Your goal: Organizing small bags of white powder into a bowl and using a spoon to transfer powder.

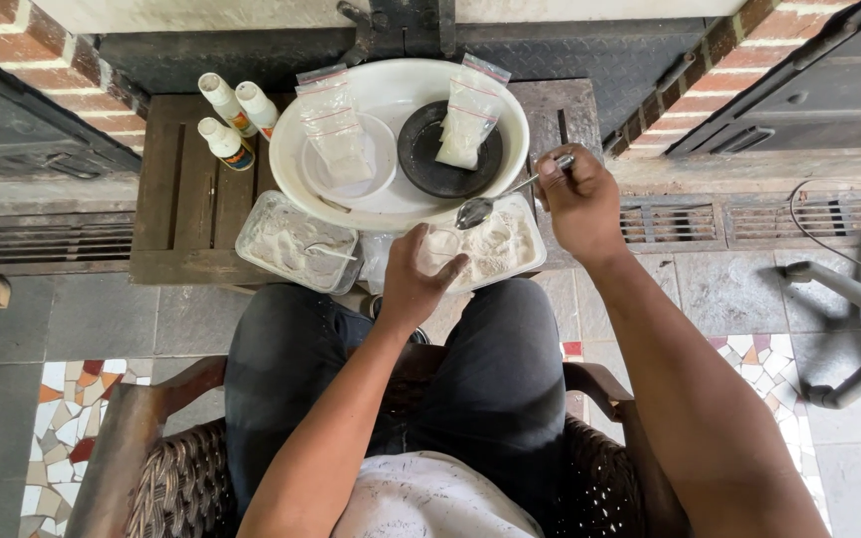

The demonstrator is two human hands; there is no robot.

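My right hand grips a metal spoon by its handle, the bowl of the spoon hovering over a clear plastic tray of white powder. My left hand holds a small clear plastic bag open at the near edge of that tray, just below the spoon. A second clear tray of white powder with a spoon in it sits to the left. Both trays rest at the front of a dark wooden stool.
A large white bowl on the stool holds a white dish, a black dish and several small filled bags. Three white bottles lie at its left. I sit in a wicker chair; a metal frame stands right.
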